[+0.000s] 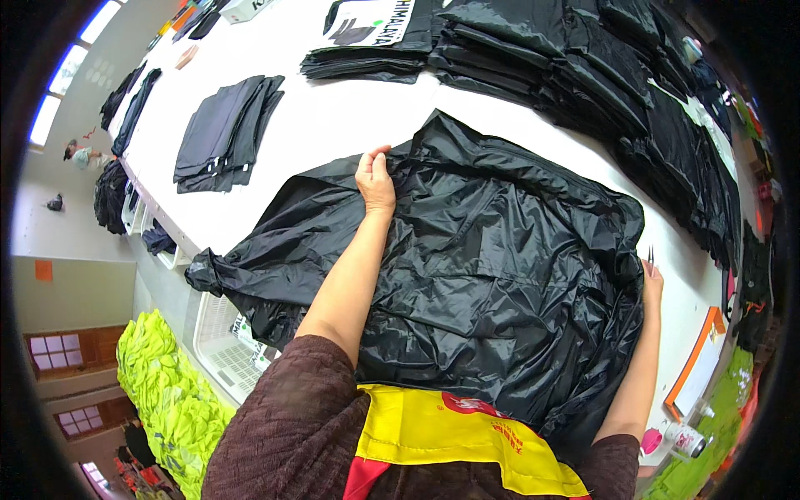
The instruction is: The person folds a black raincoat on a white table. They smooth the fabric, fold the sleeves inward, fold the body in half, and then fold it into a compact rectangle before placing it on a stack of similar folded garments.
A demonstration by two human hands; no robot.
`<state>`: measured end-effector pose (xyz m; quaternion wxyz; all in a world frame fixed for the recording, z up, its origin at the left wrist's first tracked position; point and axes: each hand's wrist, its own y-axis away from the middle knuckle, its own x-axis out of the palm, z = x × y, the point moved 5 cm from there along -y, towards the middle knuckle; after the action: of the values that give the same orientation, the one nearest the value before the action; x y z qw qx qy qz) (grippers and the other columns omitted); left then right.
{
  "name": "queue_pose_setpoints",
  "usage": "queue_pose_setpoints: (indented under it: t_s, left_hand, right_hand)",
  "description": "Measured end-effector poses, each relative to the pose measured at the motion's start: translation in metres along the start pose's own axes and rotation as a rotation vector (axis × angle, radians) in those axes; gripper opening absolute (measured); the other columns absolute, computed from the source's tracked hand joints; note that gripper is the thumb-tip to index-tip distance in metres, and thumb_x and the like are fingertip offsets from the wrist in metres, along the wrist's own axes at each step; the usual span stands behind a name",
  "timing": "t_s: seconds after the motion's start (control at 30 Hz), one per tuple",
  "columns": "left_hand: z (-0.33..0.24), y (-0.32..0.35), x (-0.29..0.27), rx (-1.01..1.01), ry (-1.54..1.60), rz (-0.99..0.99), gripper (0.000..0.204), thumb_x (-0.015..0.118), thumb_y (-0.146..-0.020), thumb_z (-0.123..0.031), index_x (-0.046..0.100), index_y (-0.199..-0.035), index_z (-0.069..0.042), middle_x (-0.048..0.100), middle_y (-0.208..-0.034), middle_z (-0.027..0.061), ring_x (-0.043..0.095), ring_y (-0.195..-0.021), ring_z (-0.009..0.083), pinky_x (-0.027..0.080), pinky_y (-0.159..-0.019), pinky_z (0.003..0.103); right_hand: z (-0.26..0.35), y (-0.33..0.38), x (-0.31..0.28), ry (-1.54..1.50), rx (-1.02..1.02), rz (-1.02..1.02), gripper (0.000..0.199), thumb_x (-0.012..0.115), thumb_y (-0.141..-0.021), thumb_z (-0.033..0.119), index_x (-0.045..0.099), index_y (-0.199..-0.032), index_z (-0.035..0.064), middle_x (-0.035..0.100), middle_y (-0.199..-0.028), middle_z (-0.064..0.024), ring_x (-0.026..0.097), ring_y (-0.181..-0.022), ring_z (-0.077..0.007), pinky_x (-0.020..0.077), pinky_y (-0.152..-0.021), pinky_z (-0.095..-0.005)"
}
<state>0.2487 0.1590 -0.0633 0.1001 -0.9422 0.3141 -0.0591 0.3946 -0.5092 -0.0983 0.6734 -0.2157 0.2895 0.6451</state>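
A large, shiny black garment point(500, 275) lies crumpled across the white table in front of me, looking like a thin rain jacket. One sleeve-like end point(208, 273) hangs out over the table's left edge. My left hand point(377, 182) is closed at the garment's far edge, its fingers pinching the fabric. At the garment's right side, my right hand point(652, 287) is closed around small thread snips point(651, 255), with the thin metal points sticking up past the fingers. Part of that hand is hidden behind the cloth.
Folded black garments point(227, 133) lie at the far left of the white table point(350, 117). Tall stacks of black packages point(517, 67) line the back and right. A white basket point(225, 350) and bright yellow-green cloth point(162, 383) are at the left. An orange-edged board point(698, 362) lies at right.
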Motion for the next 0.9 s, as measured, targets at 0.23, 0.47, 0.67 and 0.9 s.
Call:
queue_pose_setpoints:
  t_s: [0.23,0.47,0.67,0.9]
  left_hand:
    - [-0.012,0.005,0.008,0.18,-0.221,0.143,0.017,0.064,-0.079,-0.012,0.064,-0.092,-0.001,0.064,-0.097,0.0132,0.061,-0.089,0.0223,0.046,-0.082,0.03]
    - [-0.024,0.011,0.015,0.068,-0.286,0.125,0.02,0.063,-0.087,-0.017,0.066,-0.094,0.001,0.066,-0.089,0.0054,0.059,-0.081,0.0119,0.046,-0.077,0.025]
    - [-0.026,0.011,0.016,0.201,-0.357,0.089,0.023,0.059,-0.089,-0.019,0.066,-0.094,0.003,0.067,-0.083,0.0046,0.056,-0.075,0.0094,0.046,-0.072,0.023]
    - [-0.017,0.005,0.012,0.173,-0.392,0.117,0.028,0.054,-0.092,-0.022,0.063,-0.094,0.004,0.064,-0.085,0.007,0.055,-0.076,0.0135,0.044,-0.074,0.026]
  right_hand:
    - [0.004,0.002,0.023,-0.051,0.128,0.072,0.01,0.064,-0.08,0.007,0.065,-0.086,-0.0007,0.064,-0.078,-0.0025,0.056,-0.066,-0.0114,0.045,-0.062,-0.0247]
    - [0.081,0.042,-0.004,-0.143,-0.153,-0.287,0.02,0.068,-0.081,0.019,0.061,-0.084,0.0008,0.059,-0.075,-0.0015,0.051,-0.071,-0.0112,0.043,-0.066,-0.0261]
    - [0.161,0.079,-0.026,-0.486,-0.168,-0.299,0.015,0.069,-0.08,0.01,0.062,-0.087,-0.0011,0.061,-0.082,-0.0015,0.054,-0.076,-0.0077,0.0432,-0.07,-0.0206]
    - [0.164,0.086,-0.019,-0.698,0.014,-0.107,0.025,0.062,-0.085,0.011,0.062,-0.106,-0.0029,0.063,-0.094,-0.0032,0.055,-0.083,-0.0092,0.0429,-0.078,-0.0219]
